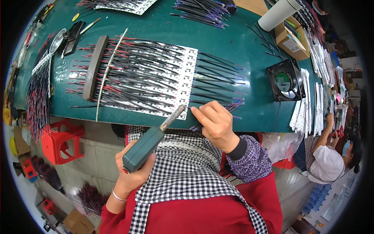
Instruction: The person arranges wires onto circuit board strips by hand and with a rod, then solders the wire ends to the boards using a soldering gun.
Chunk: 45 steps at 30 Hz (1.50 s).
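Left hand (132, 171) gripping soldering iron (154, 140), right hand (216, 124) pinching purple wires (233, 106) beside white strip panel (183, 84)

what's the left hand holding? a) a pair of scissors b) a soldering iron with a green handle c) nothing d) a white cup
b: the left hand is wrapped around the green handle of a soldering iron, whose metal tip reaches the near edge of the white strip panel on the green table, while the right hand pinches wires beside it.
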Each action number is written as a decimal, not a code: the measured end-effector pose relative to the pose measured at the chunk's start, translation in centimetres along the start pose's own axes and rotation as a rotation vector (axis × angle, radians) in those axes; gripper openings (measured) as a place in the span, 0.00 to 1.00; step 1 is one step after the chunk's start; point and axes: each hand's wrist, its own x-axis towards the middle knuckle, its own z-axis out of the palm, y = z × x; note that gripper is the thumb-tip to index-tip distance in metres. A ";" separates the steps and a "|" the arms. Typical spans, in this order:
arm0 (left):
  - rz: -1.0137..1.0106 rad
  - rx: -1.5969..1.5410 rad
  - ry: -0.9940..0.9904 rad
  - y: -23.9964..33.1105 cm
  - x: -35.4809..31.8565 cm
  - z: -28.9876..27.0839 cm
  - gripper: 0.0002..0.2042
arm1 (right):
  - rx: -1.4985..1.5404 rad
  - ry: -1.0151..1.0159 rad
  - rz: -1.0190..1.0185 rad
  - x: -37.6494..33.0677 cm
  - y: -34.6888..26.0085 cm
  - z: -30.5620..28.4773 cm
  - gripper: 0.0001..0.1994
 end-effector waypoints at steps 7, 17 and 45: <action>0.039 0.067 -0.034 -0.2 0.3 0.1 0.06 | -0.008 0.001 -0.007 0.0 0.3 0.1 0.24; 0.062 0.168 -0.064 0.0 0.1 -0.4 0.06 | -0.033 0.004 -0.041 0.0 0.4 0.5 0.13; 0.072 0.192 -0.118 0.1 0.0 -0.6 0.07 | 0.188 0.042 0.100 0.4 1.1 0.2 0.20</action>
